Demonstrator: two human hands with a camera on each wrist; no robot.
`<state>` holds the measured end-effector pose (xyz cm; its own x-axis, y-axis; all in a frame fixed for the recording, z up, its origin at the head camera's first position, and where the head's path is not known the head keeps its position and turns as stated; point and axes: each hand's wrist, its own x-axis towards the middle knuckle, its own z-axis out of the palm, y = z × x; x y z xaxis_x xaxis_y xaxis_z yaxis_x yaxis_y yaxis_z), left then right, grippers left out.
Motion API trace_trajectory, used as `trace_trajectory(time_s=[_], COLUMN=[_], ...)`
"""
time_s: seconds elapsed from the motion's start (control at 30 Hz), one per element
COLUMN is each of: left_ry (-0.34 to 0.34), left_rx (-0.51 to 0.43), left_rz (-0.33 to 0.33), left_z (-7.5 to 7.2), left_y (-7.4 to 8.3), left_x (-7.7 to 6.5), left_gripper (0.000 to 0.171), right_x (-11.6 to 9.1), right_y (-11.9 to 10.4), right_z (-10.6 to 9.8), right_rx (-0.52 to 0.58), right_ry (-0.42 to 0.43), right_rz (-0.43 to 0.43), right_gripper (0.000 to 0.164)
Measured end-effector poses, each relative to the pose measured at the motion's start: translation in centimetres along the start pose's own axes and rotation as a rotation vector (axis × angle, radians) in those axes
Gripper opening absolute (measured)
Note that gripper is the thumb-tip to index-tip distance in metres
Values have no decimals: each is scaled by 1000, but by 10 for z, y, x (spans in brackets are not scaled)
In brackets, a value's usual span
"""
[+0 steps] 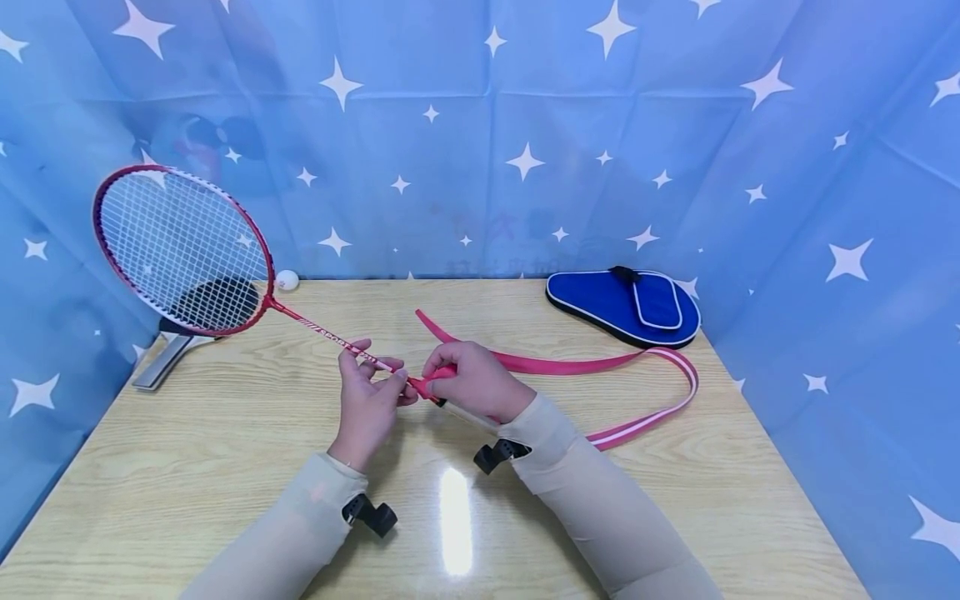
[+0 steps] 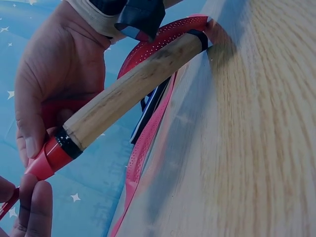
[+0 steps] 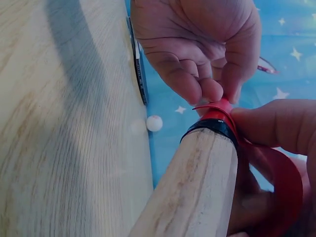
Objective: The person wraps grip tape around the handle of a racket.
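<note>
A red and white badminton racket (image 1: 300,317) is held at a slant above the table, its strung head to the upper left. My left hand (image 1: 367,412) pinches its shaft just above the handle. The handle (image 2: 133,89) is bare wood with a black band at each end. My right hand (image 1: 480,383) pinches a pink-red grip tape (image 1: 570,365) against the red cone (image 3: 224,106) at the handle's top. From there the perforated tape hangs and runs in a long loop to the right across the table. In the head view my right hand and wrist cover much of the handle.
A table tennis bat (image 1: 161,367) lies at the left, partly behind the racket's strings. Near it, at the back edge, sits a white ball (image 1: 287,280). A blue bat case (image 1: 600,300) with white piping rests at the back right. A starry blue curtain (image 1: 450,150) surrounds the wooden table (image 1: 225,483).
</note>
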<state>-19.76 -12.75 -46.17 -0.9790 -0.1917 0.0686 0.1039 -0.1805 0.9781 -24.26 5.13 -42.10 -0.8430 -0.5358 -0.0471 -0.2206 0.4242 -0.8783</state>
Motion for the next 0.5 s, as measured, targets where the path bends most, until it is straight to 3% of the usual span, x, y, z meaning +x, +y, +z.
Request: trace_trajectory(time_s=[0.1,0.33,0.5], left_ry=[1,-19,-15], left_rx=[5,3,32], left_rz=[-1,-4,-17], left_z=[0,2,3], left_y=[1,5,7], left_x=[-1,-3,-4], left_gripper=[61,61,61], right_x=[1,3,5], right_y=[-1,1,5], right_z=[-1,-8,-12], right_rx=[-4,55,48], right_ry=[-18,-132,-187], right_rz=[-9,26,11], right_gripper=[9,34,36])
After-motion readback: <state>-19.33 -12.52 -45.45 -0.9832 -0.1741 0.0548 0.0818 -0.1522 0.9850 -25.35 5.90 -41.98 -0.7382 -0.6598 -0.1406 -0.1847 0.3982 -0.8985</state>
